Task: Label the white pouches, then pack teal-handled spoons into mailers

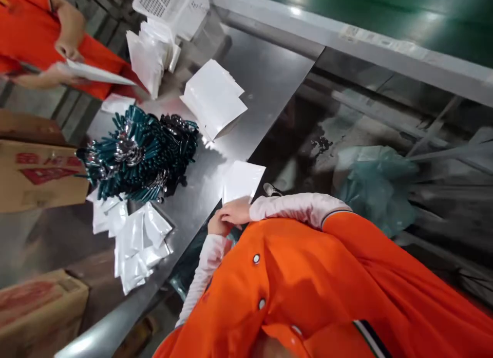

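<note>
A flat white pouch (242, 181) lies at the near edge of the steel table (269, 86). My right hand (236, 211) comes in from a pale sleeve, its fingers closed over the pouch's lower edge. Just below and behind it, my left hand (216, 226) is curled, partly hidden by the right hand. What it holds is hidden. My orange vest (308, 286) fills the lower part of the view.
A heap of teal-handled items with metal rings (138, 157) sits left of my hands. Stacks of white pouches (213, 98) and small pouches (134, 240) lie around it, and a white basket (169, 3) behind. A co-worker's hands (69, 50) hold a pouch. Cardboard boxes (38, 173) stand left.
</note>
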{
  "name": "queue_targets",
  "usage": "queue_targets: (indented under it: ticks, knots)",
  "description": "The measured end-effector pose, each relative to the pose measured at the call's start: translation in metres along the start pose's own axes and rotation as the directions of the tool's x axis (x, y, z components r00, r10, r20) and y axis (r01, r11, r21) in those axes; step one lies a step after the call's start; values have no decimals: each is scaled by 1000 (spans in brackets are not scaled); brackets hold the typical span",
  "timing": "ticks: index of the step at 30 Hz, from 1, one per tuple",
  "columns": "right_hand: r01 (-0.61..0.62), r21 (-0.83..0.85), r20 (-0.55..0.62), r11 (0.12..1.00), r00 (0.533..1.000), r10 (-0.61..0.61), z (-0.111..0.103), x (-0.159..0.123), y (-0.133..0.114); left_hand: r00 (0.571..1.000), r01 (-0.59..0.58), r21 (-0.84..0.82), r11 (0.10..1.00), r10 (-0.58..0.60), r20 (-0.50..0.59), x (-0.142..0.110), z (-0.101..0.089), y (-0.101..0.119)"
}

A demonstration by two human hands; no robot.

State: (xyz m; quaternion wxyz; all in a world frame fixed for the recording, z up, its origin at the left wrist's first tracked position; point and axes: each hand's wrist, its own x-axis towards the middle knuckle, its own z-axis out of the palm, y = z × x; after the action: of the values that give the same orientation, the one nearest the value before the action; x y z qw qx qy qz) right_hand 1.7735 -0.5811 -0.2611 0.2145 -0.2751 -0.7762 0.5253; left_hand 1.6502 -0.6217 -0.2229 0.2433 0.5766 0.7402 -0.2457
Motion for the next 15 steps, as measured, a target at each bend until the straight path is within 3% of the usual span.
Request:
queue_targets:
  ticks: [2, 4, 6, 7, 8, 10, 11, 12, 13, 15]
  knots:
    - [-36, -47, 71, 998, 997, 39, -12, -40, 4, 994, -37, 93, 995, 27, 104, -16, 22, 30]
    - [-28, -164, 120, 986, 992, 48, -37, -68, 4, 986, -92, 149, 985, 70, 149, -30, 35, 58]
    - [-14, -378, 145, 926, 987, 74, -69, -80, 3, 988, -116, 160, 980, 98, 120, -44, 36, 80]
    - [-29, -468, 214, 883, 966, 145, -84, -81, 3, 989, -131, 162, 978, 118, 88, -50, 33, 89]
    - [-44, -521, 316, 852, 917, 241, -97, -78, 2, 987, -158, 171, 973, 152, 52, -55, 28, 95]
    - [-53, -523, 563, 851, 728, 391, -117, -67, 3, 967, -246, 217, 945, 255, -16, -63, 12, 102]
    - [-73, -474, 656, 878, 635, 407, -122, -61, 4, 948, -291, 248, 924, 313, -52, -66, 3, 103]
    - [-100, -404, 721, 909, 577, 384, -126, -54, 5, 930, -320, 274, 907, 356, -91, -69, -6, 103]
    - [-129, -316, 756, 940, 564, 332, -126, -47, 5, 913, -338, 288, 896, 387, -131, -70, -16, 102]
    - [-180, -101, 762, 978, 619, 192, -122, -34, 6, 883, -349, 325, 879, 424, -199, -71, -35, 98]
